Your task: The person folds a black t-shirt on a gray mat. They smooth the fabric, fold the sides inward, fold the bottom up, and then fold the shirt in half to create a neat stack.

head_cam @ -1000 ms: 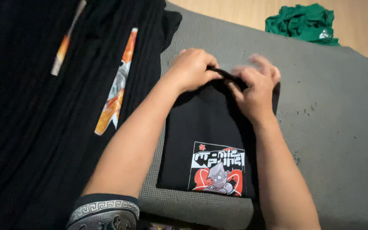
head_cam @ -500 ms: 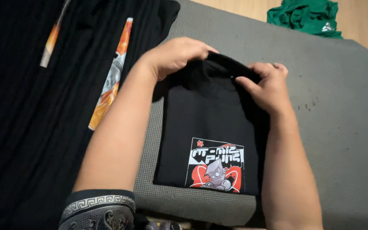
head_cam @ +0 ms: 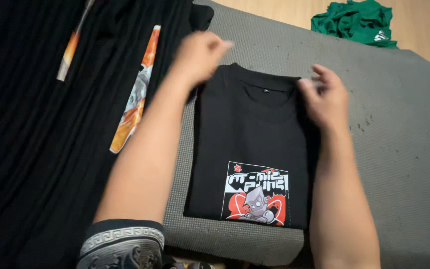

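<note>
A folded black shirt (head_cam: 255,144) lies flat on a grey mat (head_cam: 394,149), its square red, white and grey print (head_cam: 257,193) at the lower right. Left hand (head_cam: 200,55) hovers open over the collar corner; right hand (head_cam: 327,97), fingers loose, touches the opposite edge, gripping nothing. A green garment (head_cam: 359,22) lies beyond.

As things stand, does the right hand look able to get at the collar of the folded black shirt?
Probably yes. The right hand hovers open at the upper right edge of the folded black shirt, and the collar lies uncovered just beside it, with nothing between them.
</note>
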